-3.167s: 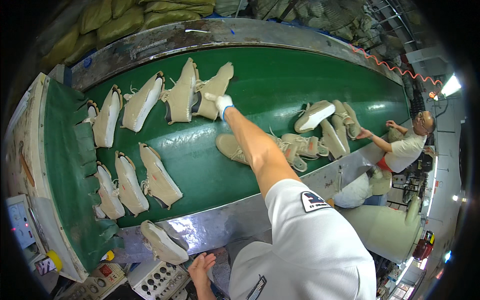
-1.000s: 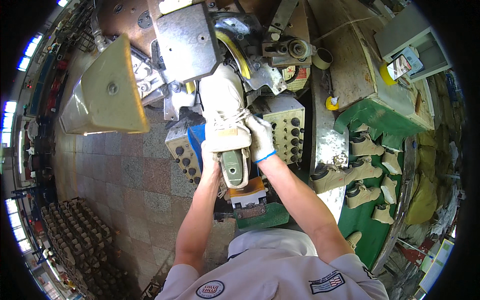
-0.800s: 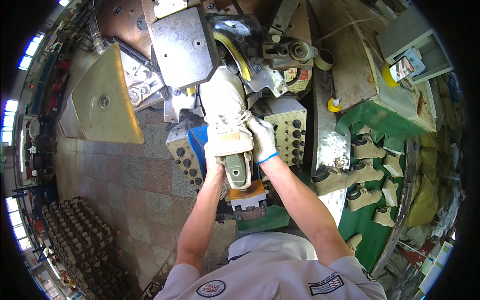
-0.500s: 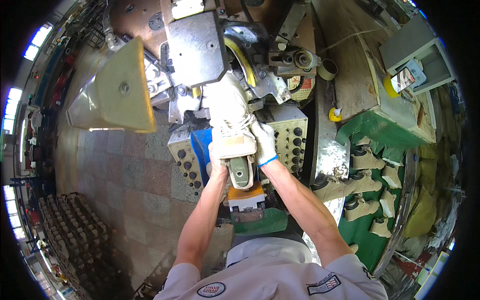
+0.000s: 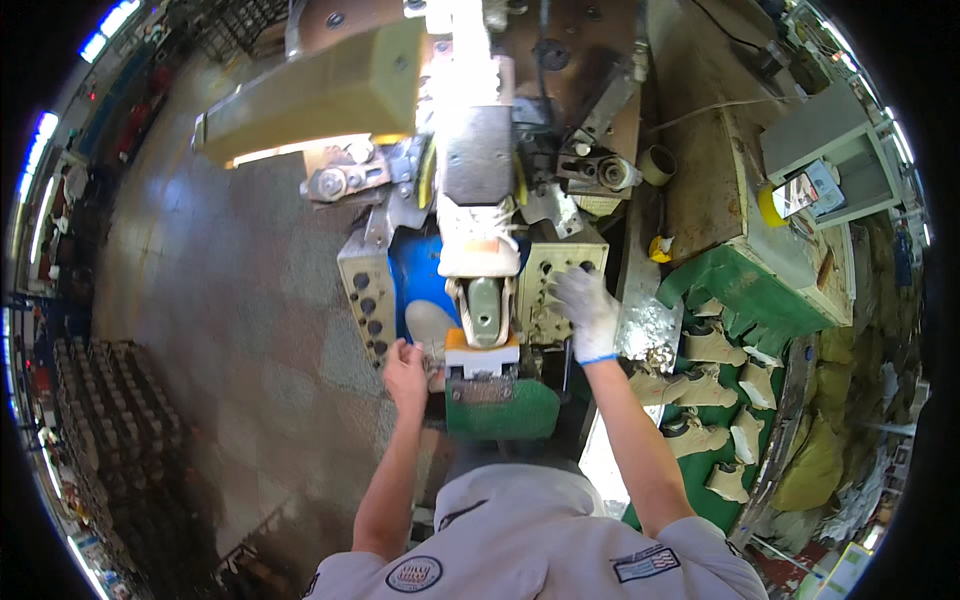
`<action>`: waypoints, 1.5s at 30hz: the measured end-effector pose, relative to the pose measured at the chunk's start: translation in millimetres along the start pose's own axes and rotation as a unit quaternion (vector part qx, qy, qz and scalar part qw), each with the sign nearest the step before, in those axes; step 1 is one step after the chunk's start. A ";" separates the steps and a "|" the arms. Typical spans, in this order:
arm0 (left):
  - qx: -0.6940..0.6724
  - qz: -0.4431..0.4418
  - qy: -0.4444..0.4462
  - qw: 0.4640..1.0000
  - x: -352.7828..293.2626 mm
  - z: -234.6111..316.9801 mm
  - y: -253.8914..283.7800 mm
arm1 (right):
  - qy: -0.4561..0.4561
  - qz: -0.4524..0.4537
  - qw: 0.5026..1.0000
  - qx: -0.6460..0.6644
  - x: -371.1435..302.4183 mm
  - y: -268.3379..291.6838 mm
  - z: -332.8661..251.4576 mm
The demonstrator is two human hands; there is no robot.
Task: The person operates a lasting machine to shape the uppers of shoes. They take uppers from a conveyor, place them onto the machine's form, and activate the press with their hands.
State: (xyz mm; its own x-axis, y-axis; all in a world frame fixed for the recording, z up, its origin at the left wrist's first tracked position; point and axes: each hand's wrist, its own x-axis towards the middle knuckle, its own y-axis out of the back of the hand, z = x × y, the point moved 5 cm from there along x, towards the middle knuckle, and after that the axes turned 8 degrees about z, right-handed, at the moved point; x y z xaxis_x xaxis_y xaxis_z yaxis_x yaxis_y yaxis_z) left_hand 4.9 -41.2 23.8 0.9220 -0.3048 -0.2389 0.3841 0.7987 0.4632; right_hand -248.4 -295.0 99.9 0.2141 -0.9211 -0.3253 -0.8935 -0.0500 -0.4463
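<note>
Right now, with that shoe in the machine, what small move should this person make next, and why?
Probably draw the bare left hand and the gloved right hand slightly farther back: the beige shoe sits with its front under a metal plate, and neither hand is holding it. Whether the plate presses down, I can't tell.

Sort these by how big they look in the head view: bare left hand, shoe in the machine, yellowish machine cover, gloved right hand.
1. Yellowish machine cover
2. Shoe in the machine
3. Gloved right hand
4. Bare left hand

This is apparent size only.
</note>
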 end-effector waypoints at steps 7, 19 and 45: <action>0.144 -0.011 0.049 0.988 -34.3 -120.5 -63.7 | -0.101 0.134 0.986 0.000 -83.8 124.4 -0.4; 0.001 -0.190 0.033 0.981 -27.4 13.6 99.0 | -0.011 0.004 0.996 -0.093 -123.5 39.3 -50.9; 0.076 -0.739 0.128 0.657 -476.4 125.8 -321.9 | 0.033 0.191 0.979 0.068 -253.0 382.9 -110.4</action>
State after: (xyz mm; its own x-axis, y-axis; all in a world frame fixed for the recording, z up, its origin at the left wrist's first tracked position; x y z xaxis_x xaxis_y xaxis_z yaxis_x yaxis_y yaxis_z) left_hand -551.7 -218.4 95.9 -0.4957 -0.5763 -0.6498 0.8684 -0.3392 -0.3616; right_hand -688.2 -123.7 103.4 -0.1552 -0.8856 -0.4377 -0.8417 0.3505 -0.4107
